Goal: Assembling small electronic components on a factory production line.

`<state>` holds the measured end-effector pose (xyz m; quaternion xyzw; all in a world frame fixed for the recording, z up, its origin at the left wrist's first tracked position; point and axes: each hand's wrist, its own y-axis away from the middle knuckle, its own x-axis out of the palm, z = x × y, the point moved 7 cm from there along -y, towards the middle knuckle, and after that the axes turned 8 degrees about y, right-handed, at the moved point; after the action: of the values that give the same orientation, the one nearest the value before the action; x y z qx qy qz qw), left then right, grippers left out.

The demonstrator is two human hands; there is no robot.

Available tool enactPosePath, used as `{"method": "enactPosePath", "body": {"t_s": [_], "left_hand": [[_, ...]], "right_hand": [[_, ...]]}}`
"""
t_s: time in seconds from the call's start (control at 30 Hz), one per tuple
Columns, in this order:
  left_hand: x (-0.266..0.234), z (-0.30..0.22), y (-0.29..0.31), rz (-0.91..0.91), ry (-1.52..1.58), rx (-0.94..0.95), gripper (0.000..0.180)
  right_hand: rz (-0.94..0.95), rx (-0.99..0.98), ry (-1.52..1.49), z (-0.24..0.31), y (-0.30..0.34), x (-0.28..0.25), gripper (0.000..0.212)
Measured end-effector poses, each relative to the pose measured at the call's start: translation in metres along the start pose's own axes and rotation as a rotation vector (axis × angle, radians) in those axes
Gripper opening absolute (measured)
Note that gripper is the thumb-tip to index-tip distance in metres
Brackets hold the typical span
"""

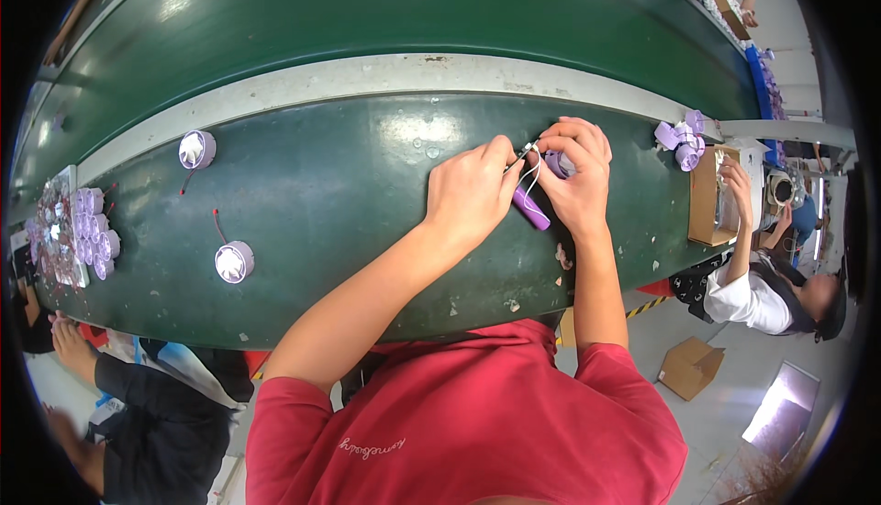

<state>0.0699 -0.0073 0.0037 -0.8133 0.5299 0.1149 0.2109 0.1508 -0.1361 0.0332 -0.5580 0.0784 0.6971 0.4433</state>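
lilac plastic shows between the curled fingers of the right hand [576,170]: a round part [558,164], held over the green surface [321,184], right of the middle. the thumb and index finger of the left hand [473,191] are pressed together, seemingly on a thin dark piece [519,155] that points toward a small white end piece [529,148] by the right fingers; what the left fingertips grip exactly is too small to tell. a white cord [537,174] loops down between the hands, next to a purple cylinder [530,209] just nearer than them; whether the cylinder hangs or rests i cannot tell.

to do this well, i would keep the right fingers firm around the round part but light on its rim, and let the left pinch make small, straight movements. the cord's loop is best left slack, clear of the fingertips, since a tug could shift the end piece. resting both wrists would likely steady the work.

well apart to the left, two round lilac units [234,262] [197,150] sit with white centres up; keeping elbows off their thin red wires [217,224] seems wise.
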Motion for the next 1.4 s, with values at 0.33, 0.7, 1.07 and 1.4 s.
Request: {"method": "enactPosePath", "body": {"t_s": [0.33,0.7,1.07,1.4], "left_hand": [[-0.001,-0.002,0.001,-0.003,0.007,0.016,0.018],[0.003,-0.006,-0.002,0.023,-0.026,0.005,0.016],[0.006,-0.004,0.002,0.025,0.065,0.015,0.018],[0.011,-0.011,0.01,-0.068,0.253,0.165,0.018]], "right_hand": [[-0.001,0.004,0.012,0.002,0.001,-0.002,0.016],[-0.027,0.02,0.029,-0.004,0.001,-0.006,0.015],[0.217,0.166,-0.129,-0.033,0.015,-0.036,0.041],[0.46,0.113,-0.801,-0.02,-0.023,0.011,0.062]]}}
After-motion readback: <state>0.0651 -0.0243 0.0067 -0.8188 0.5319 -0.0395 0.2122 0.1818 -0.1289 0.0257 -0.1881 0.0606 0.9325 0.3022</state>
